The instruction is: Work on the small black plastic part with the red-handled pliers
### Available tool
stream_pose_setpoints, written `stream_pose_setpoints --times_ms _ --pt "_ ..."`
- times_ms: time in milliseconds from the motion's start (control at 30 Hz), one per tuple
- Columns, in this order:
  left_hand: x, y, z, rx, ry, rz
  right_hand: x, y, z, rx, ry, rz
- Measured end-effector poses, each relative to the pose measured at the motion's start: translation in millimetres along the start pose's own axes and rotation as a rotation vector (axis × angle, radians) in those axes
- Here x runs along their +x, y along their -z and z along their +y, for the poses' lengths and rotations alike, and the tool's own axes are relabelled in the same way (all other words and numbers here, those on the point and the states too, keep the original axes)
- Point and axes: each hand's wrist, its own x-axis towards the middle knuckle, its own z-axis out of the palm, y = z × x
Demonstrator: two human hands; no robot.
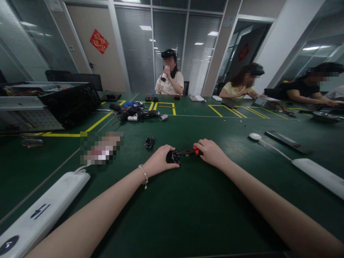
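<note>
Between thumb and fingers, my left hand (pixel 159 159) grips a small black plastic part (pixel 174 157) whose open side faces right; its exact kind is unclear. My right hand (pixel 209 152) is closed around the red handles of a pair of pliers (pixel 189 152). The dark jaws of the pliers point left and meet the right side of the black part. Whether they pinch anything there is too small to tell. A second small black piece (pixel 149 143) lies on the green table (pixel 177 211), just beyond my left hand.
A white power strip (pixel 45 211) lies at left, another white strip (pixel 317 173) at right beside a dark flat bar (pixel 287 141). A tool pile (pixel 134 111) and an open computer case (pixel 48 107) stand farther back. Several people sit across the table.
</note>
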Motion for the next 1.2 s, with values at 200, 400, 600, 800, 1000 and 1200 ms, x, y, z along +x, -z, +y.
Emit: stream_pose_setpoints --times_ms 200,400,600,800,1000,1200 --pt "-0.4 0.3 1.2 0.009 0.017 -0.009 0.1 -0.5 0.8 0.011 0.006 0.001" --pt "-0.5 -1.0 1.5 0.01 0.02 0.027 0.5 -1.0 -0.4 0.001 0.005 0.002" --pt "-1.0 -1.5 1.5 0.026 0.003 0.026 1.1 -1.9 -0.5 0.013 0.004 0.0" --pt "-2.2 -2.0 3.7 0.04 -0.029 0.035 0.8 -1.1 -1.6 0.026 -0.002 0.001" --pt "-1.7 0.2 2.3 -0.003 0.018 -0.008 0.5 -1.7 -2.0 0.032 -0.006 0.004" --pt "-0.4 1.5 1.6 -0.012 0.023 -0.021 1.0 -1.3 -1.6 0.022 -0.005 0.003"
